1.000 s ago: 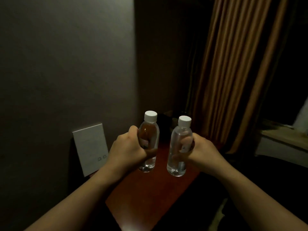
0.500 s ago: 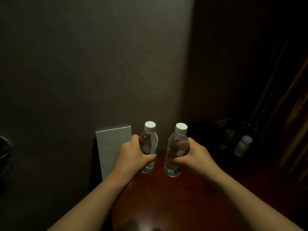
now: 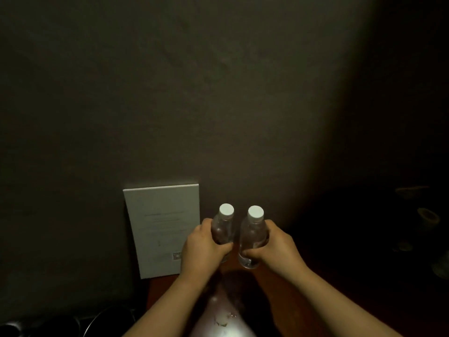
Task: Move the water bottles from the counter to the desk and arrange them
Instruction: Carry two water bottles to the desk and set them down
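Observation:
Two clear water bottles with white caps stand upright and side by side over the far end of the reddish-brown desk (image 3: 286, 302), close to the wall. My left hand (image 3: 204, 246) is wrapped around the left bottle (image 3: 222, 227). My right hand (image 3: 274, 244) grips the right bottle (image 3: 252, 237). The bottles' bases are at or just above the desk top; I cannot tell whether they touch it. The two bottles are a small gap apart.
A white printed card (image 3: 162, 229) leans against the grey wall just left of the bottles. Dim small objects (image 3: 427, 217) sit in the dark at the right. Dark cables or a rounded object (image 3: 102, 322) lie at the lower left, beside the desk.
The view has swung left, away from the curtain. Both hands have carried the bottles forward toward the wall and brought them closer together, next to the white card.

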Demonstrator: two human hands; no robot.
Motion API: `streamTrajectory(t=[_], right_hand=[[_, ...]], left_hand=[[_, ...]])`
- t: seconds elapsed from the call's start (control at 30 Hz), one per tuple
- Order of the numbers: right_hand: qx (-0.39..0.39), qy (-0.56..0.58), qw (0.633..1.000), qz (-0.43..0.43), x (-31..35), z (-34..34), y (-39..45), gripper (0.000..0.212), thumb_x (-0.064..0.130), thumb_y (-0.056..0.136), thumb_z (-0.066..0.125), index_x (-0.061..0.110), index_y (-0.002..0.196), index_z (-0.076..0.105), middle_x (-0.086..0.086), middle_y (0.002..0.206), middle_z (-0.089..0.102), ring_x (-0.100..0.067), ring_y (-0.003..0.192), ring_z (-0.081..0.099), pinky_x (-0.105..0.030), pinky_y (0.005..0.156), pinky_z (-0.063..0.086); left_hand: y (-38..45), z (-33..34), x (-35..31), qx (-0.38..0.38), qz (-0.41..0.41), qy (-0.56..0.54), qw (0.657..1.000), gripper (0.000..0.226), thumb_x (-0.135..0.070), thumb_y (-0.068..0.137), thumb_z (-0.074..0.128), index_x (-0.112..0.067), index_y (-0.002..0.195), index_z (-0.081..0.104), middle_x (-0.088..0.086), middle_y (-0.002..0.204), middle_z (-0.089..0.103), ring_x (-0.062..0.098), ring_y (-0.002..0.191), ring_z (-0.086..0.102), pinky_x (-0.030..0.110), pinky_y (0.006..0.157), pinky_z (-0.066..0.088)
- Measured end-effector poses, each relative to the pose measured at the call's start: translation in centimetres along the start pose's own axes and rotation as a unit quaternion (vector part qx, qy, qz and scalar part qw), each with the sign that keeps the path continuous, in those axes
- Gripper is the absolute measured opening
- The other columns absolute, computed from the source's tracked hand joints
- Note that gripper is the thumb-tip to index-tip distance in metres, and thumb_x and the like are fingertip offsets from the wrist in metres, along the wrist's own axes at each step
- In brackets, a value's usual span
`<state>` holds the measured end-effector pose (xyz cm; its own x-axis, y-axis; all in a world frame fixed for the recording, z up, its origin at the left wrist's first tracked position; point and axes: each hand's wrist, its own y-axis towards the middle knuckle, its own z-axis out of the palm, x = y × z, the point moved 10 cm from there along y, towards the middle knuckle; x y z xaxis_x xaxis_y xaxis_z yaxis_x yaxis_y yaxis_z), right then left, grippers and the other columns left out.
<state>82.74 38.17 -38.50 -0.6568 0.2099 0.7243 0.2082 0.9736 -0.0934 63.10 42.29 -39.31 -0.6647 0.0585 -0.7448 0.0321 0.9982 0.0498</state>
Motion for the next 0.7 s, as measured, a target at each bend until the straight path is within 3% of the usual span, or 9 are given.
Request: streamTrajectory(t=[0.23,0.47,0.6,0.7], right_hand=[[0.050,0.017,0.999,0.006,-6.9,6.5,7.2,0.051,0.028,0.055,0.087,0.030,0.098,0.059,0.013,0.097,0.067,-0.001,0.086,0.063,-0.017,0.069,0.047],[0.070,0.025,0.997,0.004,-9.6,10.5,10.2,0.040,0.031,0.064,0.079,0.027,0.099,0.059,0.008,0.099,0.066,-0.012,0.090,0.064,-0.027,0.076,0.050],[0.080,0.045,0.996,0.018,-10.7,12.0,10.5,0.040,0.026,0.064,0.082,0.030,0.096,0.058,0.010,0.098,0.066,-0.009,0.090,0.063,-0.012,0.065,0.042],[0.084,0.053,0.995,0.009,-11.3,12.9,10.5,0.049,0.027,0.056,0.085,0.033,0.096,0.057,0.012,0.099,0.065,-0.003,0.089,0.062,-0.012,0.065,0.043]], left_hand=[[3.2,6.5,5.4,-0.017,-0.059,-0.007,0.998,0.048,-0.043,0.061,0.081,-0.026,0.101,0.060,-0.005,0.095,0.066,0.019,0.087,0.064,0.036,0.072,0.053],[4.0,9.5,9.4,-0.023,-0.098,-0.009,0.995,0.048,-0.041,0.066,0.081,-0.023,0.104,0.059,-0.003,0.095,0.070,0.018,0.087,0.067,0.034,0.072,0.054],[4.0,10.5,10.8,-0.021,-0.119,0.010,0.993,0.050,-0.039,0.066,0.083,-0.020,0.106,0.058,0.001,0.098,0.071,0.023,0.091,0.067,0.033,0.073,0.053],[3.9,10.9,11.6,-0.021,-0.136,0.016,0.990,0.053,-0.041,0.067,0.083,-0.022,0.109,0.057,0.001,0.100,0.071,0.024,0.094,0.066,0.031,0.072,0.049]])
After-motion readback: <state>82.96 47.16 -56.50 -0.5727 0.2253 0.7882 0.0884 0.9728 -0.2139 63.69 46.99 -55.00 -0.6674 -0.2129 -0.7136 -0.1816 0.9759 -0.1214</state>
